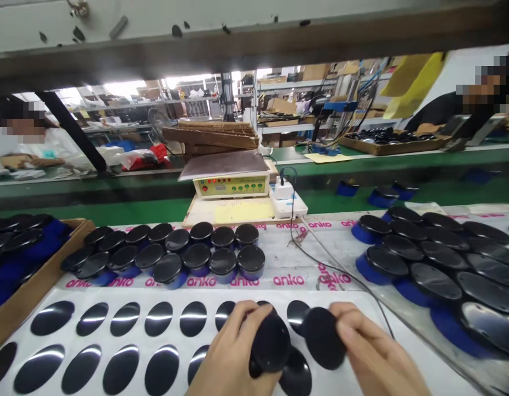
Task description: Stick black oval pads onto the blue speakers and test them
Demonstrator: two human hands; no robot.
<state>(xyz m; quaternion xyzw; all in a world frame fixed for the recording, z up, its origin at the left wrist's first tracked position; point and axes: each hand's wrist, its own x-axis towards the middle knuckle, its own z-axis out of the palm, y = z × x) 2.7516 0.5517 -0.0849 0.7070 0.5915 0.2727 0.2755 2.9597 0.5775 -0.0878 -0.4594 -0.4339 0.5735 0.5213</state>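
Note:
My left hand (233, 355) is closed around a round black-topped part (271, 344), its glossy face turned up towards me. Between the thumb and fingers of my right hand (376, 349) is a thin round black sticker (325, 338), held by its edge just right of that part and apart from it. Beneath both hands lies a white sheet (83, 293) bearing rows of glossy black discs (159, 319). Several of these are partly covered by my hands.
Blue parts with black tops stand in rows (197, 256) behind the sheet, clustered at right (436, 280) and in a cardboard box (44, 275) at left. A cable (341, 261) crosses the bench from a control box (233, 186). Two people sit beyond the green belt (155, 201).

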